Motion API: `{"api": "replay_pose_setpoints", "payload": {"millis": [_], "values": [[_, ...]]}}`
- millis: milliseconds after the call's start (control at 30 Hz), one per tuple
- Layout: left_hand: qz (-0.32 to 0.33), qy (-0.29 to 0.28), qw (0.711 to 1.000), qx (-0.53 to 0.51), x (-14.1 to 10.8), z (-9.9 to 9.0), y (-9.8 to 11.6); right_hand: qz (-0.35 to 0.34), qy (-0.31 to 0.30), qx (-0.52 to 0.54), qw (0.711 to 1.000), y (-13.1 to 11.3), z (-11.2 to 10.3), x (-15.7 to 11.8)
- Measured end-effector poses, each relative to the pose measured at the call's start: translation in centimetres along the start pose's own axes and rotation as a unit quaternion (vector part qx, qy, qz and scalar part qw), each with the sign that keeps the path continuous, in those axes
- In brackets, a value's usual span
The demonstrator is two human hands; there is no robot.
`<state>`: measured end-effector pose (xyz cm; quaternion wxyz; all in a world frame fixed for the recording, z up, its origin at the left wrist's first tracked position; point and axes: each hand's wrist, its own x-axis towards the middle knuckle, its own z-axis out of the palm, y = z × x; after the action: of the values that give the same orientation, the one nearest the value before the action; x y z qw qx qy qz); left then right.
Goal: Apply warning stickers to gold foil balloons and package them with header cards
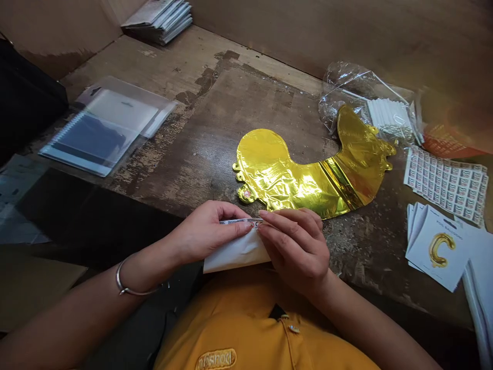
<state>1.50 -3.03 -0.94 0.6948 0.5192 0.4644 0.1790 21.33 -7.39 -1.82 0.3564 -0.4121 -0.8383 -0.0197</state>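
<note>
A white paper card point(236, 256) is held low in front of my body, its printed upper edge tilted up. My left hand point(210, 228) grips the card's left side, thumb on the near face. At the right end, my right hand point(298, 244) is closed with its fingertips pinching the same printed edge. Most of the card's right part is hidden behind that hand. Just beyond my hands lies a flat gold foil balloon point(300, 180), curved like a letter C, with small tabs along its ends.
Clear plastic sleeves point(103, 126) lie at left, folded papers point(157, 20) at the back left. On the right are a clear bag point(331, 97) with white sticks point(389, 117), sticker sheets point(447, 182) and printed "C" balloon cards point(439, 246). The worn wooden table point(185, 154) ends near my waist.
</note>
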Motion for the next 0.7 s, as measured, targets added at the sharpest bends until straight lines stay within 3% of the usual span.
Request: {"api": "replay_pose_setpoints", "payload": {"millis": [133,333,700], "values": [[0.004,0.006,1.000,-0.005,0.1,0.0,-0.1,0.043,0.000,-0.036,0.998,0.0,0.0,0.2],[0.005,0.002,1.000,-0.024,0.3,0.1,-0.3,-0.032,0.008,-0.082,0.996,0.4,0.3,-0.4],[-0.011,0.001,0.998,-0.065,0.3,0.2,-0.5,-0.079,-0.008,-0.052,0.996,1.0,0.5,-0.7]]}}
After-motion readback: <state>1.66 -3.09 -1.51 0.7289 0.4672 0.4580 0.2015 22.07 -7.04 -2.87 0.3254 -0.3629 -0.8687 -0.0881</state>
